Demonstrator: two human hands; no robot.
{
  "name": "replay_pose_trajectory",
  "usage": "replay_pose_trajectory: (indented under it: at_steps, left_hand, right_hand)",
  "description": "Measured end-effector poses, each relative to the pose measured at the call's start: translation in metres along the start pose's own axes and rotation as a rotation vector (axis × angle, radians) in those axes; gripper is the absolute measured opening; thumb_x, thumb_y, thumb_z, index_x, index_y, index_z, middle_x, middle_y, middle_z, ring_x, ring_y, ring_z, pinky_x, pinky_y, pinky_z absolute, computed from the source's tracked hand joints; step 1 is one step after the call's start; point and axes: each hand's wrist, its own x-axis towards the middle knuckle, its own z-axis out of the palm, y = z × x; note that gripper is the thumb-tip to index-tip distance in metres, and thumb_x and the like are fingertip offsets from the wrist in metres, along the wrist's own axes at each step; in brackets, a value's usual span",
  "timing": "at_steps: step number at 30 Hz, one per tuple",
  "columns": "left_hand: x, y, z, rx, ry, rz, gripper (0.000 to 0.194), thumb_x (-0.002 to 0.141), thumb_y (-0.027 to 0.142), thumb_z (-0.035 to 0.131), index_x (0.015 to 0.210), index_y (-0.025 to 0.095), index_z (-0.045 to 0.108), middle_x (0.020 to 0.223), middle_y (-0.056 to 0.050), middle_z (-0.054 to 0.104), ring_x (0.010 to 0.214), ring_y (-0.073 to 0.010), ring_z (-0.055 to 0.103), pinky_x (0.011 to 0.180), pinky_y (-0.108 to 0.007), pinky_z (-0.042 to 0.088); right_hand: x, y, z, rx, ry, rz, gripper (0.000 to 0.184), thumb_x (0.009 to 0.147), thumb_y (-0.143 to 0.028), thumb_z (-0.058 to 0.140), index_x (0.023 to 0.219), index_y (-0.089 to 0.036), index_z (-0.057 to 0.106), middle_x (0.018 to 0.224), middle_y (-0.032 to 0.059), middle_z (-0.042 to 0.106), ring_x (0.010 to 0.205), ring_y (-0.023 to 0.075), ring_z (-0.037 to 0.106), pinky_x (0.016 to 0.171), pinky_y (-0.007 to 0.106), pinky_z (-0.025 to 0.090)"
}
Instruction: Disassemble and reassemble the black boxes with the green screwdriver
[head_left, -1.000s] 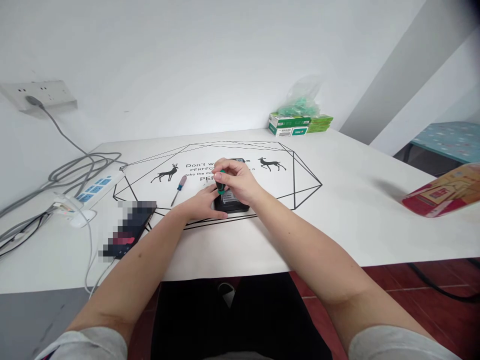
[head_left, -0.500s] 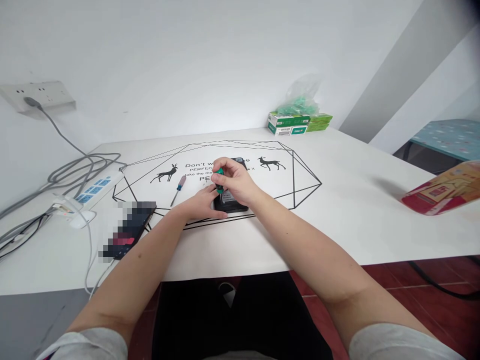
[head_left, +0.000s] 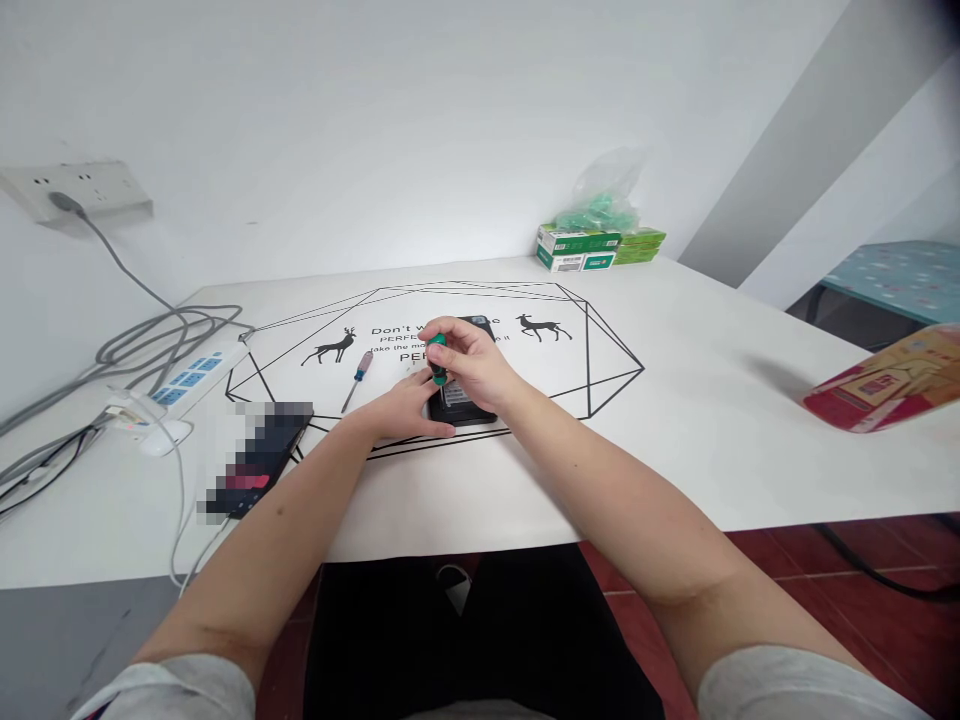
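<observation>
Your right hand (head_left: 472, 362), at the centre of the frame, is closed around the green-handled screwdriver (head_left: 437, 358), fingers pinched together on its handle, which stands nearly upright with the tip down on the black device (head_left: 463, 400). Your left hand (head_left: 409, 408), just below and to the left, lies flat with fingers pressed against the device's near-left edge, bracing it rather than gripping it. The device lies flat on the white tabletop (head_left: 697, 400), inside the printed geometric outline with the deer figures. It looks small, rigid and light, so it will probably slide if you press off-centre; hold it by its edges, away from the exposed inner parts, which look delicate. The screwdriver is slim and stiff, and its smooth handle is best pinched high up between fingertips. A second screwdriver (head_left: 357, 378) with a pinkish handle lies to the left of your hands, well clear of them. Further toward the lower left sits a phone (head_left: 255, 460), and a power strip (head_left: 176, 385) with grey cables lies at the left edge. Green boxes (head_left: 592, 250) stand at the back of the tabletop, and a red package (head_left: 885, 385) lies at the right edge. Compared with a second ago, almost nothing has shifted: both hands sit in the same spot, and the green handle has only turned slightly in your fingers.
</observation>
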Motion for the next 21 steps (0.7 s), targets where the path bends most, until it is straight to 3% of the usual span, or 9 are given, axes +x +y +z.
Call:
replay_pose_trajectory:
  at_steps: [5,11,18,21]
  left_hand:
    - [-0.0008,-0.0009,0.0006,0.007,0.004,0.013,0.113,0.083,0.074,0.083,0.175,0.028,0.037,0.181,-0.016,0.032,0.162,-0.0524,0.033,0.129,-0.068,0.036]
    - [-0.0003,-0.0025,0.0001,0.007,0.002,0.021,0.104,0.085,0.076,0.08,0.17,0.024,0.046,0.171,-0.02,0.045,0.156,-0.0514,0.042,0.126,-0.068,0.04]
    - [-0.0007,-0.0017,0.0001,-0.022,0.024,0.058,0.107,0.085,0.072,0.083,0.173,0.03,0.04,0.175,-0.015,0.04,0.16,-0.0495,0.035,0.129,-0.066,0.037]
    - [-0.0007,-0.0011,-0.0006,-0.005,0.008,0.03,0.107,0.084,0.074,0.082,0.172,0.027,0.043,0.174,-0.018,0.041,0.158,-0.0506,0.039,0.128,-0.067,0.038]
  right_hand:
    - [-0.0007,-0.0005,-0.0005,0.165,-0.046,0.093,0.049,0.077,-0.063,0.093,0.105,-0.026,0.078,0.099,0.0026,0.073,0.093,0.0194,0.071,0.079,0.032,0.059]
    - [0.0,0.0005,0.0012,0.048,0.03,0.002,0.047,0.068,-0.053,0.102,0.092,-0.024,0.074,0.091,-0.0016,0.064,0.08,0.0126,0.058,0.063,0.023,0.049]
    - [-0.0003,-0.0014,0.0032,0.137,0.023,0.073,0.051,0.08,-0.07,0.088,0.102,-0.026,0.074,0.095,0.0021,0.072,0.09,0.0175,0.067,0.077,0.03,0.057]
    - [-0.0002,-0.001,0.0039,0.092,0.04,0.05,0.053,0.072,-0.066,0.095,0.096,-0.025,0.073,0.093,0.0003,0.069,0.084,0.0155,0.063,0.069,0.027,0.054]
